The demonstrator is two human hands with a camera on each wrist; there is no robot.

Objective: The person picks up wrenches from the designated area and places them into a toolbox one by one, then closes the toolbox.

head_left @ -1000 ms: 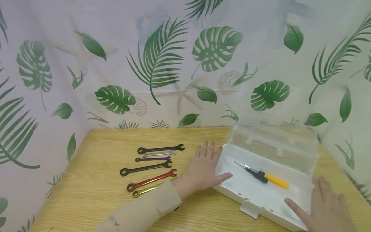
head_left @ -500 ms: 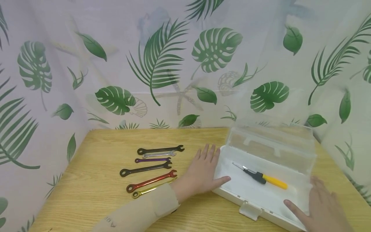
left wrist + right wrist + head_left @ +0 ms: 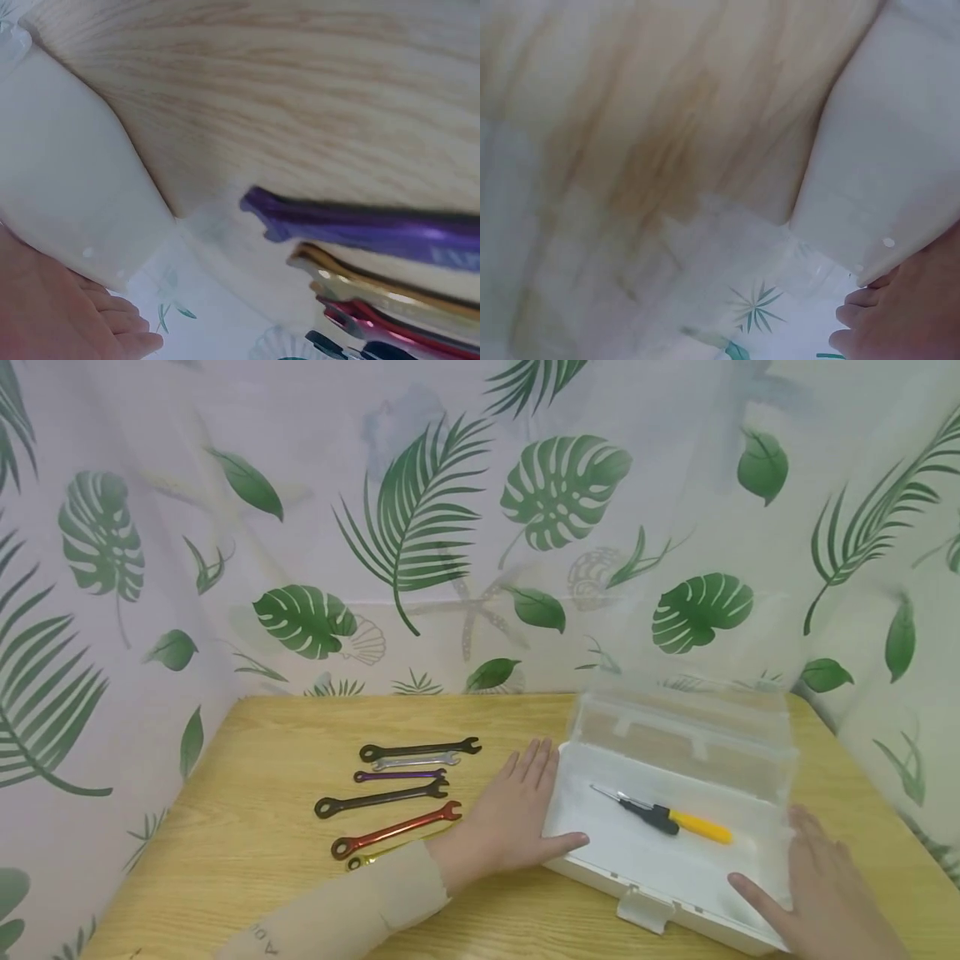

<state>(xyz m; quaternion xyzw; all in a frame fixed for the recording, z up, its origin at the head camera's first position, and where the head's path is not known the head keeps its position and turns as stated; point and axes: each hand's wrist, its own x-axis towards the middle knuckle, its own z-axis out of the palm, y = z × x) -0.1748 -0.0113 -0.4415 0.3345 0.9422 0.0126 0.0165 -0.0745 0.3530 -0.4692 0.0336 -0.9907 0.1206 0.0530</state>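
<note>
White plastic tool box with a front latch: on the counter, right side, set at a slant. Its clear plastic hinged lid is tipped back, leaving the inside reachable. In the box, a yellow-handled tool and a black-handled tool, both with thin metal shafts, screwdrivers by the look; they lie side by side, touching, shafts leftward, probably laid lengthwise to suit the long floor.

Left hand at the box's left end, right hand at its right end. Fingers of both straight and spread, not gripping; palms against the end walls, thumbs over the rim, likely so the box is controlled evenly from both ends.

Left of the box, wrenches in a loose row, roughly parallel, seemingly spaced for easy picking: long black, small silver, small purple, dark grey, red, gold, the last partly under the beige sleeve. Left wrist view shows a purple wrench beside the gold one, apparently sleeve-hidden from above.

Wood-grain counter; white leaf-print sheet behind.
</note>
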